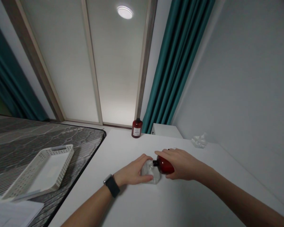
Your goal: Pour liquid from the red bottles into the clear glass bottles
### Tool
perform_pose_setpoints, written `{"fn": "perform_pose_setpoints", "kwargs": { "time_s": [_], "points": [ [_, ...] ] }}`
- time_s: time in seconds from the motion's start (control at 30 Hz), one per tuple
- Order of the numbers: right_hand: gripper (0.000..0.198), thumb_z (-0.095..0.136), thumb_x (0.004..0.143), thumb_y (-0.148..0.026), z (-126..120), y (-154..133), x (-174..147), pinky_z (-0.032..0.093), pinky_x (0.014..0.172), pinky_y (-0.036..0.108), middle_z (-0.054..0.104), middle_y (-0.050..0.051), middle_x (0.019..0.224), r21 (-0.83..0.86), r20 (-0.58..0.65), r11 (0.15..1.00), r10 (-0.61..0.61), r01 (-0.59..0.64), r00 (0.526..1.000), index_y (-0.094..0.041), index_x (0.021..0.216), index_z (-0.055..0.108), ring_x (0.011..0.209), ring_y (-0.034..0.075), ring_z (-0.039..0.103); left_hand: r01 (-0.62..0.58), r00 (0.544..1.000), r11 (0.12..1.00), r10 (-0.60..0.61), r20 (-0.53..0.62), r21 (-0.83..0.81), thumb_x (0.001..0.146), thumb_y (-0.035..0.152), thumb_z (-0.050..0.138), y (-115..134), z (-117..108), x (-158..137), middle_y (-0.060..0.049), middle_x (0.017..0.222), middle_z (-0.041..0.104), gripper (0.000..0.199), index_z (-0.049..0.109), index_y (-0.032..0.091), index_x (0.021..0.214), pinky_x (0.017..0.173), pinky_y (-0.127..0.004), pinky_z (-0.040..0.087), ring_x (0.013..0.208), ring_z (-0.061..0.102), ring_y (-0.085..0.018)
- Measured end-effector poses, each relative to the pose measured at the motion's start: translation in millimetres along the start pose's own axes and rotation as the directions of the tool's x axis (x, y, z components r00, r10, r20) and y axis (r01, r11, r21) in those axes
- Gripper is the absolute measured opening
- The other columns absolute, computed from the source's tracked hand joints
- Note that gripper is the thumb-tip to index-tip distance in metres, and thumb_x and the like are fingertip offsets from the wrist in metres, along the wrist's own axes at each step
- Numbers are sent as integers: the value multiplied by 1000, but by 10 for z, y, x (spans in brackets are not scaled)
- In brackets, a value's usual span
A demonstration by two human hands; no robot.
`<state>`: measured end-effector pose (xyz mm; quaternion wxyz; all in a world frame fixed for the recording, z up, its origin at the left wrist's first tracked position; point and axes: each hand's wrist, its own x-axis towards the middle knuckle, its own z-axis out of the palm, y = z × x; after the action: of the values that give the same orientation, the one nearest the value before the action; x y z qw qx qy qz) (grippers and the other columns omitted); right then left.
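Observation:
My right hand (180, 162) grips a dark red bottle (165, 166), tipped on its side with its black neck end pointing left. Below that neck, on the white table (123, 201), is a clear, see-through object (153, 176) that looks like plastic; whether it is a bag or a container I cannot tell. My left hand (137, 171), with a dark watch on the wrist, curves thumb and fingers around the clear object's left side. Another red bottle (136, 128), with a white label and a black cap, stands upright at the table's far edge.
Crumpled clear plastic (199, 141) lies at the far right of the table. On the dark patterned surface to the left are a white perforated basket (61, 170) and white papers (14, 211). A white cabinet (167, 130) stands beyond the table, near green curtains (172, 78).

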<state>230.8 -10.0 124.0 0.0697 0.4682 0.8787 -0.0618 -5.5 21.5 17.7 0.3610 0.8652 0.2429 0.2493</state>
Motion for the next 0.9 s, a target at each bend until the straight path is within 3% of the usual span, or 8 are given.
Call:
{"fn": "perform_pose_setpoints", "kwargs": {
  "time_s": [0.17, 0.23, 0.33, 0.43, 0.6, 0.77, 0.9],
  "points": [
    [84, 77, 72, -34, 157, 131, -60, 41, 105, 51, 58, 14, 142, 196, -103, 981, 21, 0, 994, -24, 148, 43, 125, 36, 56, 59, 998, 998, -59, 3, 12, 75, 39, 80, 17, -35, 12, -10, 118, 59, 63, 51, 19, 127, 97, -43, 49, 108, 58, -30],
    [90, 78, 71, -35, 226, 180, -76, 39, 108, 52, 54, 14, 146, 319, -179, 948, 81, -20, 981, -25, 150, 38, 129, 35, 53, 79, 997, 996, -80, 14, 37, 72, 37, 82, 43, -56, 18, -10, 116, 60, 62, 54, 18, 123, 95, -43, 49, 106, 59, -30],
    [95, 78, 69, -33, 355, 244, -70, 45, 104, 52, 55, 13, 143, 558, -267, 826, 272, -82, 924, -28, 151, 31, 124, 33, 57, 100, 994, 993, -102, 27, 63, 69, 34, 84, 70, -78, 24, -10, 113, 62, 61, 56, 16, 119, 93, -42, 50, 103, 61, -30],
    [78, 72, 71, -30, 520, 298, -14, 47, 103, 49, 56, 12, 139, 723, -375, 691, 380, 10, 845, -26, 141, 37, 123, 30, 59, 115, 993, 991, -117, 23, 72, 67, 32, 85, 75, -83, 23, -9, 112, 63, 61, 57, 17, 118, 91, -40, 51, 101, 61, -29],
    [58, 59, 80, -29, 762, 373, 142, 45, 106, 50, 60, 13, 132, 797, -464, 588, 455, 136, 760, -23, 134, 37, 121, 28, 59, 119, 992, 989, -121, 18, 89, 64, 33, 86, 65, -85, 26, -8, 110, 64, 60, 58, 18, 115, 88, -40, 51, 99, 60, -28],
    [54, 47, 92, -34, 834, 407, 302, 49, 104, 49, 58, 12, 136, 854, -439, 485, 480, 187, 760, -24, 142, 30, 120, 27, 60, 150, 988, 986, -152, 32, 77, 65, 32, 85, 35, -83, 24, -8, 110, 64, 59, 57, 18, 114, 88, -40, 51, 97, 60, -27],
    [59, 42, 95, -31, 855, 397, 434, 49, 103, 49, 54, 12, 143, 867, -436, 453, 485, 209, 758, -26, 150, 19, 126, 26, 57, 149, 988, 988, -150, 33, 46, 64, 31, 86, -5, -72, 17, -7, 111, 64, 59, 56, 20, 114, 88, -38, 50, 98, 60, -26]
  ]
}}
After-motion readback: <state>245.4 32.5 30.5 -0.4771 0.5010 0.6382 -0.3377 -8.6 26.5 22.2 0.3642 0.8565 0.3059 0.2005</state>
